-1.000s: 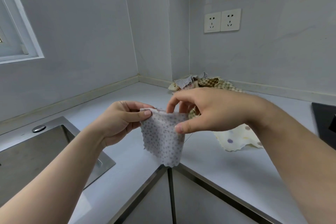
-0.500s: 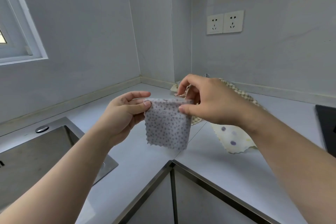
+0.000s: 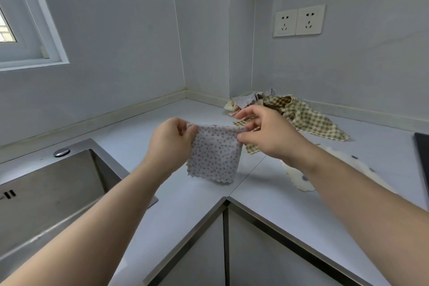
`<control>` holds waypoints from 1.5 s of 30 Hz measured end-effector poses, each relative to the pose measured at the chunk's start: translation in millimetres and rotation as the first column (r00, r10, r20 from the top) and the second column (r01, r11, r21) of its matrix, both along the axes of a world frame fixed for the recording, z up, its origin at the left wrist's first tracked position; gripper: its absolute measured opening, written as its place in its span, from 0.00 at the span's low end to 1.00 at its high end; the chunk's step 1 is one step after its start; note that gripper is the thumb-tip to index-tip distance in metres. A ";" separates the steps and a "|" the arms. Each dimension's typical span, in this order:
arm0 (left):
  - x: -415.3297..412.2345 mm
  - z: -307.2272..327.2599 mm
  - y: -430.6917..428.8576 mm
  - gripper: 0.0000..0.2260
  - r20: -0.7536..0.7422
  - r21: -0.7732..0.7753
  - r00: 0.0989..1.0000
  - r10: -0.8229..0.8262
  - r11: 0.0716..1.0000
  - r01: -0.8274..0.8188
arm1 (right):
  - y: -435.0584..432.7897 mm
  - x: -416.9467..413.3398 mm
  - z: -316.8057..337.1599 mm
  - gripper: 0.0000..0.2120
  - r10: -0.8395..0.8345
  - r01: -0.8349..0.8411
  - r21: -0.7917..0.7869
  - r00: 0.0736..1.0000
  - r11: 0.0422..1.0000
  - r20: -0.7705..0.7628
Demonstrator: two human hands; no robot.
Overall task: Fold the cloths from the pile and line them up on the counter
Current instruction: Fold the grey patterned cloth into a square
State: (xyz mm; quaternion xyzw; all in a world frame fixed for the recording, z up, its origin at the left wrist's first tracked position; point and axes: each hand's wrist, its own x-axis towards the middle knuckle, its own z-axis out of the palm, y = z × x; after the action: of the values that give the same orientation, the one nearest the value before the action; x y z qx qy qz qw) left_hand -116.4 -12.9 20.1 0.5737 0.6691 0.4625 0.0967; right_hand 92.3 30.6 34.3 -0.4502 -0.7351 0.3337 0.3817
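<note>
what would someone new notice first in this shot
Mid-frame, the left hand and right hand pinch the top corners of a small dotted cloth, which hangs above the counter. Behind the right hand, a pile of cloths, a checked one most visible, sits near the back corner below two wall sockets. A steel sink fills the lower left.

A pale lilac cloth (image 3: 213, 153) with small brown dots, a tan-and-cream checked cloth (image 3: 306, 118), a cream cloth (image 3: 299, 176) with grey spots, pale grey bench (image 3: 144, 127).
</note>
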 end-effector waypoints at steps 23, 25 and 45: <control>-34.7 -4.9 18.8 0.11 0.068 -0.256 0.977 0.202 0.950 -0.179 | -34.8 -38.8 -47.8 0.39 0.294 -0.252 -0.358 0.953 0.899 0.067; -33.9 -6.8 20.8 0.10 0.224 -0.260 0.952 0.211 0.954 -0.150 | -40.7 -41.6 -48.7 0.43 0.337 -0.284 -0.345 0.936 0.894 0.100; -1.5 -20.6 17.1 0.12 0.514 0.017 0.837 0.187 0.974 -0.227 | -55.8 -58.1 -54.8 0.27 0.085 -0.096 -0.282 0.995 0.955 -0.052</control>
State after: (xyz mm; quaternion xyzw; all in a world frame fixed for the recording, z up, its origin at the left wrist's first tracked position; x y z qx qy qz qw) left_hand -117.9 4.2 -0.5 0.3587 0.6594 0.6306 0.1973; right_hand 34.2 -25.1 -20.5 -0.4595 -0.6918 0.4615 0.3120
